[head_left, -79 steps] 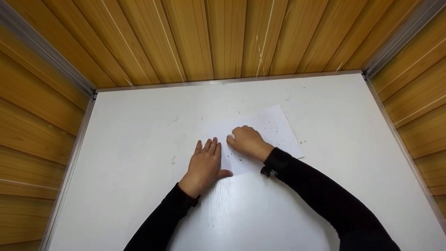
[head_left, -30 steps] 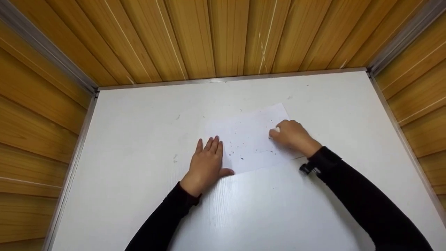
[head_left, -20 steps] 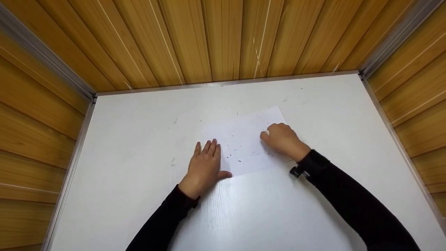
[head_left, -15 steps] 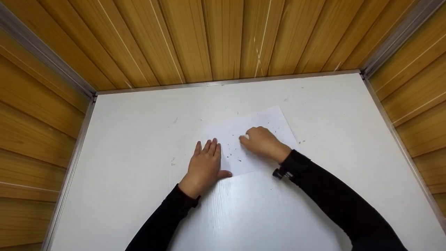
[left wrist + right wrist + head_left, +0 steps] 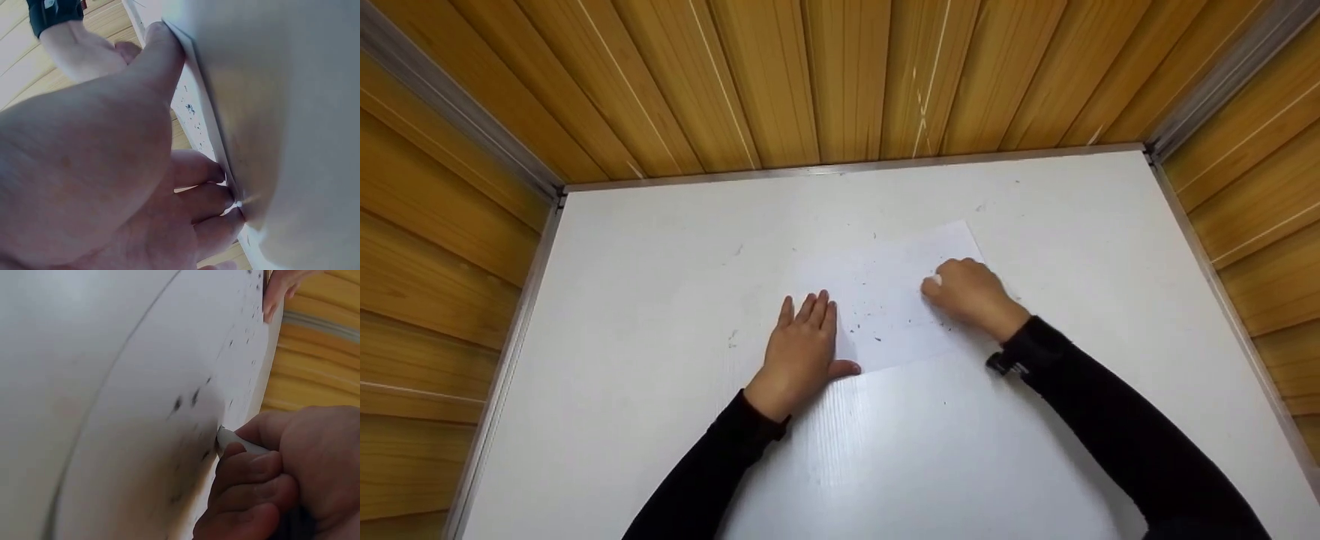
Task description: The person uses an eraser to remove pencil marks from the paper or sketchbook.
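Spreading widest, the smooth, glossy white table (image 5: 645, 300) bears a thin, flat paper sheet (image 5: 907, 259) mid-surface. The left hand (image 5: 801, 352), fingers straight, rests on its left end; the right hand (image 5: 971, 296) curls round a pale, blunt eraser-like stub (image 5: 239, 440) toward its right. Scattered dark crumbs (image 5: 877, 340) suggest rubbing is under way; whether marks remain underneath is hard to tell.

Pale glare on the near tabletop (image 5: 900, 442), soft blur in both wrist views
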`<state>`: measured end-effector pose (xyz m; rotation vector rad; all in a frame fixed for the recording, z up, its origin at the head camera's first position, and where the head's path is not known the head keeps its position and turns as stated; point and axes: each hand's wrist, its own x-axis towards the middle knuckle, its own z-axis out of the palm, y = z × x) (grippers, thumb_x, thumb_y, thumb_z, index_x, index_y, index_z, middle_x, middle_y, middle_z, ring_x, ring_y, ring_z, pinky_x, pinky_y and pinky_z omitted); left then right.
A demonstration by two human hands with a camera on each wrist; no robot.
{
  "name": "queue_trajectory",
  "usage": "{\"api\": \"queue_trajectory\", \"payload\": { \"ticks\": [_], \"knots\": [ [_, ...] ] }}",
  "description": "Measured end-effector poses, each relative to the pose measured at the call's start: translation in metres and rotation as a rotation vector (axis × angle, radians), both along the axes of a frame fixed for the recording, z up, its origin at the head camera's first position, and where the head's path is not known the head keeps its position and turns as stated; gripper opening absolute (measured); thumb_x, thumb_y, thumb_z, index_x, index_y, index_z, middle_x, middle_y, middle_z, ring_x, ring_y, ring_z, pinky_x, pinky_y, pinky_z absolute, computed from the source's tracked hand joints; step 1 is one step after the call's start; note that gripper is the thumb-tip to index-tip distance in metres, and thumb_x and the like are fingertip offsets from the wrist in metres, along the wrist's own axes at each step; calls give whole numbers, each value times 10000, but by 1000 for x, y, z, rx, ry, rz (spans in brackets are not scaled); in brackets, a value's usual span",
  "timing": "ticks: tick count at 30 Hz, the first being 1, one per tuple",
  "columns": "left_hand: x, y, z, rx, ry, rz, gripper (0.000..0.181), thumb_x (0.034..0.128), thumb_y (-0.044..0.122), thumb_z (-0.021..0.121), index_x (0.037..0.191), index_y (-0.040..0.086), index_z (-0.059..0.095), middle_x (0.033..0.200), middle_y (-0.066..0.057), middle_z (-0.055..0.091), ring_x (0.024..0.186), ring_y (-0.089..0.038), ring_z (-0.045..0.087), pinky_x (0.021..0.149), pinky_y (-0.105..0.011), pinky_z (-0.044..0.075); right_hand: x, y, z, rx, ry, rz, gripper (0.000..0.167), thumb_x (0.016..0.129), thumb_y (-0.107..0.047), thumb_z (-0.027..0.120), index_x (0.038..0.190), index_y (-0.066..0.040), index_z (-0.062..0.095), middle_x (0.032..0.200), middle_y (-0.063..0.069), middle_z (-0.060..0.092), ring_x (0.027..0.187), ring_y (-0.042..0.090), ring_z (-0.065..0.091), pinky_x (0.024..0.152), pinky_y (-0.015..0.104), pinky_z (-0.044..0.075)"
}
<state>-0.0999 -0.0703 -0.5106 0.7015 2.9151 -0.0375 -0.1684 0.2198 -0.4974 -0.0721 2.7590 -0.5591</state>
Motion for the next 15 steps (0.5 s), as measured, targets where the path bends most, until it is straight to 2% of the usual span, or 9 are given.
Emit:
{"api": "queue_trajectory", "payload": {
  "ticks": [3, 6, 9, 12, 15],
  "knots": [
    [-3, -1, 2, -4, -7, 3, 1167, 868, 817, 730, 1652, -10, 476, 1749, -192, 446, 1638, -342, 451, 1366, -596, 305, 2, 31, 3, 18, -6, -63, 400, 1040, -337, 497, 803, -44, 630, 836, 138, 604, 821, 299, 548, 709, 387, 428],
    [-3, -3, 3, -13, -13, 5, 1167, 873, 814, 726, 1657, -10, 467, 1755, -194, 436, 1641, -345, 445, 1369, -598, 298, 4, 41, 4, 27, 2, -55, 416, 1053, -342, 478, 820, -38, 642, 832, 124, 590, 821, 296, 534, 692, 371, 409],
    [-2, -3, 3, -13, -19, 6, 1174, 872, 817, 723, 1660, -13, 461, 1757, -196, 429, 1642, -349, 441, 1370, -602, 293, 4, 31, 4, 2, 8, -38, 440, 1078, -360, 472, 816, -45, 634, 815, 108, 575, 806, 291, 540, 695, 380, 426],
    [0, -1, 3, -13, -23, 2, 1180, 867, 820, 724, 1659, -14, 462, 1757, -196, 429, 1643, -350, 440, 1371, -600, 291, 3, 11, 5, -49, -6, -24, 452, 1101, -375, 478, 799, -68, 612, 839, 108, 595, 835, 290, 570, 762, 411, 472],
    [1, 3, 3, -17, -18, -2, 1182, 862, 822, 727, 1658, -13, 465, 1754, -192, 435, 1641, -345, 445, 1370, -596, 295, 2, -20, 8, -100, -34, 5, 477, 1119, -409, 494, 936, -33, 723, 1014, 166, 731, 963, 321, 671, 909, 480, 559]
  ]
}}
